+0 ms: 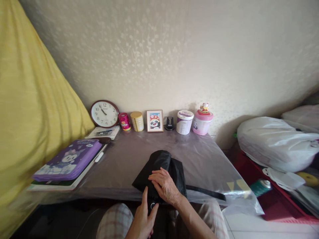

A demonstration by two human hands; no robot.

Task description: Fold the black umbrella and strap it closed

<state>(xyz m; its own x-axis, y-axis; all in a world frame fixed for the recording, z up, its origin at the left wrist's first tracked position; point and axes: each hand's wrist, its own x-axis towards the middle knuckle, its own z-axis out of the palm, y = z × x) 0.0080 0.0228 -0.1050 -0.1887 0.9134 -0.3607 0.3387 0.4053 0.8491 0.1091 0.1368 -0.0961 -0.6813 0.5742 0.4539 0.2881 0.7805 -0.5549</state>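
A black folding umbrella (159, 160) lies at the table's near edge, its canopy loose and partly bunched. Its short dark handle, marked with a pale ring, points toward me. My left hand (144, 215) is closed around that handle, index finger stretched up along the fabric and thumb across the near side. Over the canopy just above the handle rests my right hand (164, 186), its fingers together and slightly bent on the cloth; its thumb is hard to make out. A black strap (206, 192) trails from the umbrella to the right along the table edge.
Along the wall stand a clock (104, 114), a pink can (124, 121), a yellow can (137, 121), a framed panda picture (155, 121) and two tubs (184, 122). A purple case (68, 159) lies on books at left. White bags (276, 142) fill a red crate (281, 205) at right.
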